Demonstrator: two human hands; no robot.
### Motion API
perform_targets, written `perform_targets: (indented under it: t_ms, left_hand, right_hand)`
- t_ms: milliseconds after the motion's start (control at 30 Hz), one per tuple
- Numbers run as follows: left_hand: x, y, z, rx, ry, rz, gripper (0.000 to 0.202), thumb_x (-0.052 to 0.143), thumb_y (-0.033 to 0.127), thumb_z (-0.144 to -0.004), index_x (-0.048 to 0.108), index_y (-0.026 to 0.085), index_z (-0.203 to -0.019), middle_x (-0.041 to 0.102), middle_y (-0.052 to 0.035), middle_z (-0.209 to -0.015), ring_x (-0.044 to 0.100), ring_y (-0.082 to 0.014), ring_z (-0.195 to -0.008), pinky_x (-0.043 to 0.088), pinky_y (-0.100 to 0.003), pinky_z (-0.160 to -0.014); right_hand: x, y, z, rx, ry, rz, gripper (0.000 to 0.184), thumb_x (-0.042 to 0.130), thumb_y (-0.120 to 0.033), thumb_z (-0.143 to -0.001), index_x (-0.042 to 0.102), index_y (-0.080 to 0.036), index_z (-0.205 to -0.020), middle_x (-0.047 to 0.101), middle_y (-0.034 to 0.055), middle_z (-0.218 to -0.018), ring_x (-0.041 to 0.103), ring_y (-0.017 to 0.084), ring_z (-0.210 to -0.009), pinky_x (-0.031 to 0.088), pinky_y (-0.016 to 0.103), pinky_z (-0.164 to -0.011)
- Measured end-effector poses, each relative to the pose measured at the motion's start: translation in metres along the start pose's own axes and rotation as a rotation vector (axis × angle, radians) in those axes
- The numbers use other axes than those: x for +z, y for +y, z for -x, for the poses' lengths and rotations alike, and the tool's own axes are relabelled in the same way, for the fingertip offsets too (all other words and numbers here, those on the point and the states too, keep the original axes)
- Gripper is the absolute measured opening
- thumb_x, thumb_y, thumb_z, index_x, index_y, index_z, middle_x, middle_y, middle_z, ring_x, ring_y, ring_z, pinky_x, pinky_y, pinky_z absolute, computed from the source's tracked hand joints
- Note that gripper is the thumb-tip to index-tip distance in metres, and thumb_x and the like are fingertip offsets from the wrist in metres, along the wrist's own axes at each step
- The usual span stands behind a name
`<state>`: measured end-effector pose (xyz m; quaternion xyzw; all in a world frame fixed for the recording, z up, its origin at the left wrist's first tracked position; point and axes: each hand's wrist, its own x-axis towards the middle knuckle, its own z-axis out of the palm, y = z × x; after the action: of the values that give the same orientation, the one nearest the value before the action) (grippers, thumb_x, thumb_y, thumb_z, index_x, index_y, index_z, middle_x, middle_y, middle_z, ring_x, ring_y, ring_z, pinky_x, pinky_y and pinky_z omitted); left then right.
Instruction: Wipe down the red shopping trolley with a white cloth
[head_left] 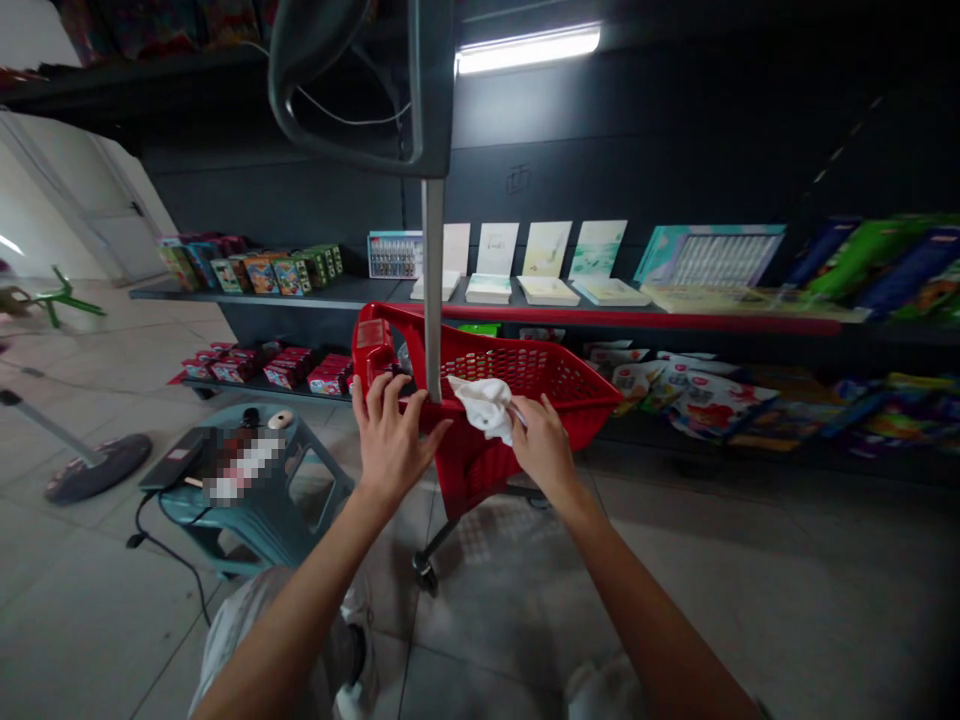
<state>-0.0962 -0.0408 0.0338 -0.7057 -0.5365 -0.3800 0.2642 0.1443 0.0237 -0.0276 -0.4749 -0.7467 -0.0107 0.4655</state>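
Note:
A red plastic shopping basket on wheels point(555, 385) stands in front of me, with its grey pull handle point(433, 290) rising straight up past the top of the view. My left hand point(390, 435) grips the near rim of the basket, fingers curled over the edge just left of the handle pole. My right hand point(544, 440) is closed on a crumpled white cloth point(486, 402), which it presses against the basket's rim to the right of the pole.
A teal plastic stool point(300, 480) with a dark device and cable stands at my left. Dark shelves point(315, 295) with boxed toys, paint sets and sketch pads run behind the basket. A fan base point(97, 465) lies on the tiled floor at far left.

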Motion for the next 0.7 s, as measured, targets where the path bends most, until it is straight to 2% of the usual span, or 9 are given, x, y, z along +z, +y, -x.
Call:
perform_targets:
  t_ms: [100,200,333,433,533,600,700]
  left_hand:
    - [0.008,0.001,0.011,-0.020,-0.016,0.002,0.051,0.077,0.046,-0.086,0.064,0.022,-0.129,0.057,-0.0161,-0.146,0.040,-0.0407,-0.147,0.010,-0.074,-0.127]
    - [0.013,-0.001,0.014,-0.030,-0.029,0.024,0.054,0.079,0.043,-0.085,0.062,0.023,-0.131,0.055,-0.0167,-0.148,0.037,-0.0414,-0.150,0.007,-0.075,-0.128]
    - [0.015,-0.009,0.012,-0.043,-0.064,0.061,0.055,0.079,0.041,-0.084,0.061,0.024,-0.133,0.056,-0.0159,-0.148,0.037,-0.0410,-0.151,0.005,-0.076,-0.128]
    - [0.017,-0.019,0.009,-0.045,-0.078,0.055,0.055,0.079,0.041,-0.084,0.061,0.026,-0.134,0.056,-0.0143,-0.148,0.036,-0.0401,-0.152,0.005,-0.074,-0.129]
    - [0.020,-0.030,0.006,-0.056,-0.089,0.052,0.053,0.078,0.038,-0.084,0.061,0.026,-0.133,0.055,-0.0139,-0.150,0.032,-0.0396,-0.155,0.006,-0.073,-0.129]
    - [0.023,-0.036,0.004,-0.083,-0.094,0.072,0.052,0.077,0.035,-0.085,0.061,0.025,-0.133,0.052,-0.0147,-0.153,0.028,-0.0394,-0.157,0.007,-0.071,-0.130]
    - [0.029,-0.041,0.003,-0.115,-0.086,0.103,0.053,0.076,0.033,-0.086,0.059,0.024,-0.135,0.047,-0.0159,-0.157,0.020,-0.0389,-0.161,0.012,-0.070,-0.130]
  right_hand:
    - [0.000,-0.020,-0.011,0.037,0.112,-0.148,0.029,0.052,-0.024,-0.098,0.069,-0.019,-0.121,0.076,0.0131,-0.119,0.072,0.027,-0.109,0.050,0.049,-0.112]
    - [0.004,-0.052,-0.023,0.035,0.204,-0.267,0.037,0.052,-0.028,-0.100,0.065,-0.021,-0.134,0.071,0.0128,-0.133,0.067,0.025,-0.122,0.053,0.042,-0.109]
    - [0.017,-0.083,-0.027,-0.052,0.072,-0.357,0.042,0.039,-0.024,-0.103,0.066,-0.024,-0.135,0.070,0.0095,-0.136,0.063,0.023,-0.131,0.048,0.044,-0.117]
    - [0.022,-0.088,-0.023,-0.051,-0.038,-0.364,0.043,0.038,-0.028,-0.104,0.063,-0.022,-0.138,0.067,0.0102,-0.141,0.060,0.023,-0.134,0.045,0.044,-0.119]
    - [0.022,-0.087,-0.020,-0.042,-0.129,-0.336,0.045,0.046,-0.040,-0.104,0.058,-0.020,-0.143,0.062,0.0114,-0.147,0.058,0.025,-0.137,0.044,0.043,-0.119]
    - [0.023,-0.085,-0.021,-0.030,-0.156,-0.298,0.048,0.050,-0.045,-0.103,0.058,-0.020,-0.143,0.063,0.0123,-0.147,0.059,0.027,-0.136,0.046,0.043,-0.117]
    - [0.028,-0.075,-0.024,-0.014,-0.155,-0.223,0.045,0.047,-0.042,-0.103,0.060,-0.019,-0.140,0.066,0.0134,-0.142,0.062,0.028,-0.131,0.049,0.042,-0.112]
